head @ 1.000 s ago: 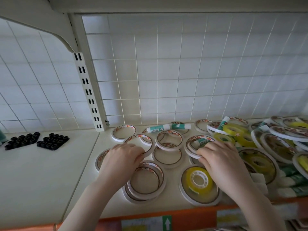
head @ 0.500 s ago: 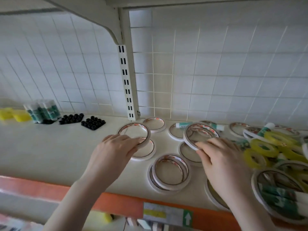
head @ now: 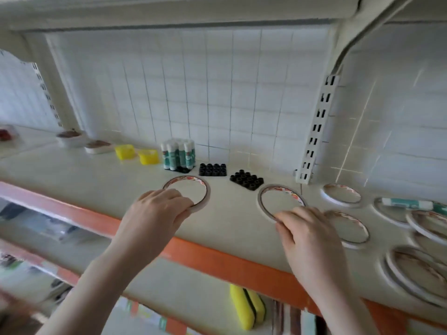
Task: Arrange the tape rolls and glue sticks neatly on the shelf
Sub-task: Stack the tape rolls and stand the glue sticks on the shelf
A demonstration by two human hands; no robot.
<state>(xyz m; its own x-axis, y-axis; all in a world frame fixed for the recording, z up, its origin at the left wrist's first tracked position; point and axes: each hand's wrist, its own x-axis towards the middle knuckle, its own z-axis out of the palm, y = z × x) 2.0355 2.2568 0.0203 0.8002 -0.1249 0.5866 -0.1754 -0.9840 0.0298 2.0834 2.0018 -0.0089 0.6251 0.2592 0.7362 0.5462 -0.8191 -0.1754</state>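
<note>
Two tape rolls in hand, most of the sorting undone

The left hand [head: 154, 213] grips one tape roll [head: 187, 192], the right hand [head: 307, 238] another tape roll [head: 280, 199], both over the bare shelf [head: 84, 180]. Standing glue sticks [head: 178, 153] look placed; the scattered rolls [head: 346, 226] and a lying glue stick [head: 408, 203] remain. Open room lies left, orange front edge [head: 217, 257] close.

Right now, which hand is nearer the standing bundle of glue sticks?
Left. The left hand is just in front of the glue sticks, holding a tape roll; the right hand is farther right.
</note>
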